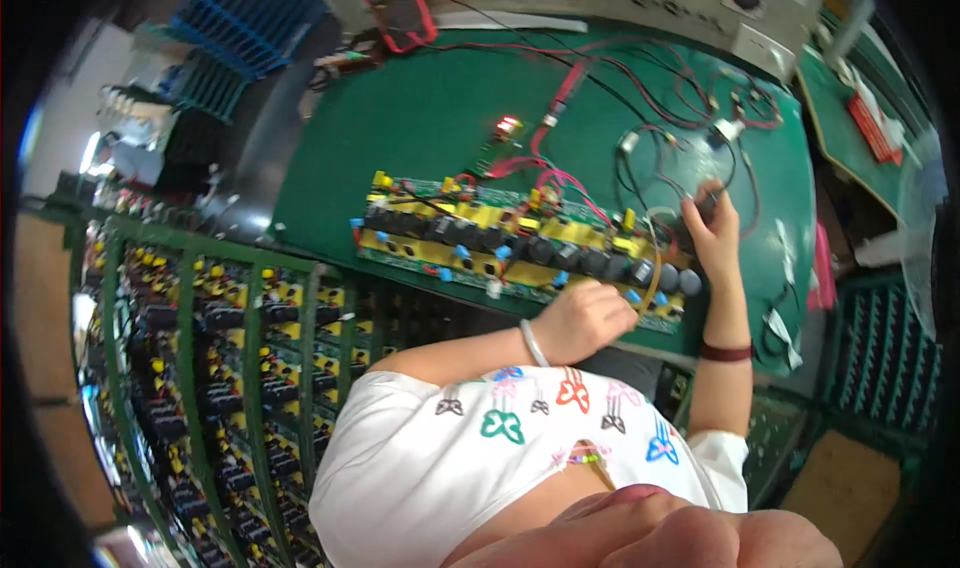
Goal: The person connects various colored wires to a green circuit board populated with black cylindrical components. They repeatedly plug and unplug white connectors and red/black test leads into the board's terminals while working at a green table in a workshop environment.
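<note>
Hands, head view: left hand [588,320] curled at the long circuit board's [525,248] lower edge, grip hidden, can't tell if pinching; right hand [715,230] pinching a small dark piece [708,206] just beyond the board's right end. Board lies mid-frame on the green desk [360,118]. Small board [492,156] with red light above it; grey instrument [690,6] upper right; board-filled rack [255,368] lower left.

Head-worn fisheye view, one: we look steeply down and forward from head height, the white shirt [400,453] close below, the green tabletop [400,118] farther off, straight edges bowing toward the rim.
</note>
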Tool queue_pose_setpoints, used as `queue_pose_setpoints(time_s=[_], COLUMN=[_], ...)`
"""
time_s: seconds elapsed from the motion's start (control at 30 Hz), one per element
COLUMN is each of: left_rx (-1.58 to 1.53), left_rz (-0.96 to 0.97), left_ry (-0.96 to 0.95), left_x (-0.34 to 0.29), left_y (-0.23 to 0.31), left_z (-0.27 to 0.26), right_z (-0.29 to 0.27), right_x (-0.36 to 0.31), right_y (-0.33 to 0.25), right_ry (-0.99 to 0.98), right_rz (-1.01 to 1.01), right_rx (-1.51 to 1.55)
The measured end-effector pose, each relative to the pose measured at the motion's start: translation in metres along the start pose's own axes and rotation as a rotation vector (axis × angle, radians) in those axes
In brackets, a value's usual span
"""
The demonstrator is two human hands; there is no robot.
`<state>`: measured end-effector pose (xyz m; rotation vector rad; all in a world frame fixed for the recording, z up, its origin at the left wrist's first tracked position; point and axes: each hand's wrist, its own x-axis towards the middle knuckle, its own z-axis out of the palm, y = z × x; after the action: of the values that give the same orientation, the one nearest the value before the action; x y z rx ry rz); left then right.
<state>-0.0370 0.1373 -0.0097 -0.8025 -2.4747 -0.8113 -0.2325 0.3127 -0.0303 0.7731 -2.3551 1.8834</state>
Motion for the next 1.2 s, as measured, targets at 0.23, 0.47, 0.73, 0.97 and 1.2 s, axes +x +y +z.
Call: queue_pose_setpoints(time_s=[0.23, 0.47, 0.73, 0.97, 1.2], left_rx=[-0.284, -1.2, -1.5, -1.409, -1.009], left_rz=[-0.083, -0.612, -0.558, -0.601, -0.233], left_ry=[0.026, -0.076, -0.052, -0.346, -0.347], left_x=[0.01, 0.053, 0.072, 0.079, 0.068], left_y=[0.003, 0.013, 0.017, 0.034, 0.022], left_z=[-0.007, 0.0, 0.037, 0.049, -0.01], right_z=[-0.04, -0.048, -0.041, -0.066, -0.044], right_x=[0.023, 0.1, 0.135, 0.121, 0.097], right_y=[-0.021, 0.006, 0.042, 0.049, 0.003], right_ry=[0.004, -0.019, -0.093, -0.157, -0.123], right_rz=[0.174, 0.003, 0.141, -0.037, -0.267], right_rx=[-0.213, -0.891, -1.11, -0.957, -0.96])
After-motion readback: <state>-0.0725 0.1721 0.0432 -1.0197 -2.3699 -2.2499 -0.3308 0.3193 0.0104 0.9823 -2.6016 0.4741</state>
